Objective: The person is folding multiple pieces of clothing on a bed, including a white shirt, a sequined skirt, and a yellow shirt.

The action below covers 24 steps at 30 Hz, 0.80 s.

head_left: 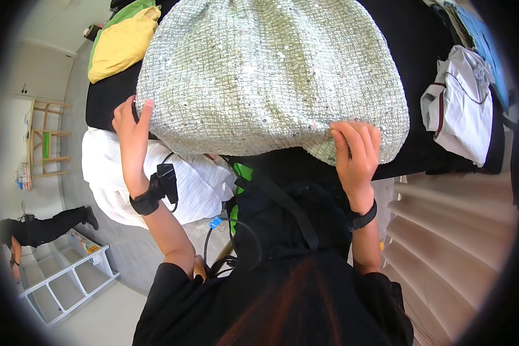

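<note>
A large piece of pale green and white tweed fabric (271,81), coarsely woven with shiny flecks, lies spread over a black-covered table. Soft folds run down its middle, and its far end goes out of view. My right hand (357,147) pinches the near edge towards the right, fingers curled together over the cloth. At the left edge is my left hand (132,127), thumb and fingers apart, the thumb touching the fabric's border. Whether this is a finished garment I cannot tell.
Yellow and green folded cloth (124,49) lies far left. A white garment with dark trim (461,104) is at right, beside blue denim (484,40). White fabric (155,184) hangs near left. Beige curtain (444,242) folds stand right; another person (46,228) is far left near a white shelf rack (69,271).
</note>
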{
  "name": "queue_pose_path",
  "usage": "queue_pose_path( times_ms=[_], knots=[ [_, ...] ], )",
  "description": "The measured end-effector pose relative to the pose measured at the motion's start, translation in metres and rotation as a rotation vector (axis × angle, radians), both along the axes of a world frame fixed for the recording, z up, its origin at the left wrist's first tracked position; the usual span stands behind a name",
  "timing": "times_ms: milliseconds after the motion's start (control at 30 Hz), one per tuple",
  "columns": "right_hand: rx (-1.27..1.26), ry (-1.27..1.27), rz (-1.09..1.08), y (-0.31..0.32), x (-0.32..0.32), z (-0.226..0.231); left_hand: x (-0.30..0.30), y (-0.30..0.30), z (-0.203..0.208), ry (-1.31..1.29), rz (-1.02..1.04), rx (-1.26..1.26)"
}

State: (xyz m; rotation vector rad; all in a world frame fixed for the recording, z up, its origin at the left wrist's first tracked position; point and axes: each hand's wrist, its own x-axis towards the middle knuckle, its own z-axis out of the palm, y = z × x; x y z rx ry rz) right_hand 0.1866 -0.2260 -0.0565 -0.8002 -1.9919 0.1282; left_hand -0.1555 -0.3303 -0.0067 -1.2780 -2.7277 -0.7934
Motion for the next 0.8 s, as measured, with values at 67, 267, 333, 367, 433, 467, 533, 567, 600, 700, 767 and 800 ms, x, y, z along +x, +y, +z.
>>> queue_pose_path(
  times_ms=[67, 267, 333, 367, 433, 467, 533, 567, 600, 700, 767, 800],
  knots=[
    [-0.016, -0.008, -0.001, -0.004, 0.002, 0.002, 0.000, -0.001, -0.002, -0.003, -0.031, 0.001],
    [-0.079, -0.045, 0.010, -0.019, 0.000, 0.015, 0.000, 0.000, -0.002, -0.011, -0.053, 0.040],
    [-0.099, -0.040, 0.017, -0.022, -0.005, 0.023, 0.000, 0.001, -0.003, -0.019, -0.038, 0.049],
    [-0.109, -0.053, 0.044, -0.022, -0.009, 0.027, -0.001, 0.001, -0.003, -0.020, -0.026, 0.054],
    [-0.126, -0.067, 0.099, -0.022, -0.018, 0.035, -0.001, 0.001, -0.005, -0.042, -0.019, 0.080],
    [-0.115, -0.075, 0.133, -0.020, -0.025, 0.037, -0.001, 0.001, -0.005, -0.048, -0.010, 0.089],
    [-0.140, -0.101, 0.142, -0.017, -0.040, 0.040, -0.002, 0.001, -0.007, -0.074, 0.001, 0.102],
    [-0.163, -0.120, 0.148, -0.016, -0.047, 0.041, -0.002, 0.001, -0.008, -0.076, 0.007, 0.113],
    [-0.158, -0.124, 0.162, -0.013, -0.055, 0.040, -0.003, 0.001, -0.009, -0.099, 0.014, 0.119],
    [-0.279, -0.269, 0.139, -0.011, -0.069, 0.043, -0.005, 0.001, -0.011, -0.129, 0.034, 0.141],
    [-0.223, -0.296, 0.131, -0.007, -0.077, 0.041, -0.007, 0.002, -0.012, -0.132, 0.056, 0.134],
    [-0.203, -0.324, 0.123, -0.005, -0.079, 0.041, -0.007, 0.003, -0.013, -0.132, 0.047, 0.149]
  ],
)
